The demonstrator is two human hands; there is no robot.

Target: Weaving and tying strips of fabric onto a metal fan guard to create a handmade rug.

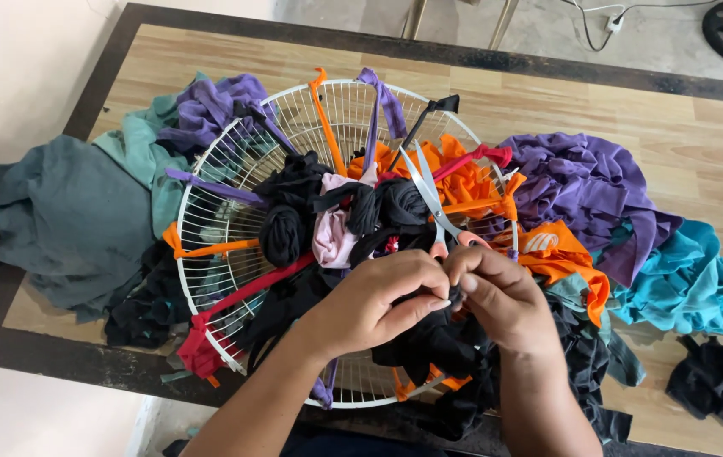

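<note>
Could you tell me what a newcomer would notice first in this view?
Probably the round white wire grille mid-table, with orange, purple and red cloth strips tied across it. Near its front edge, the left hand and right hand pinch black fabric together, with scissors lying just behind them.

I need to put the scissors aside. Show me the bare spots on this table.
Bare wood on the table runs along the far edge, beyond the wire fan guard and the purple cloth. The far right corner is also open, above the teal cloth. The middle is crowded: rags heap around the guard, and both hands work black cloth there.
</note>
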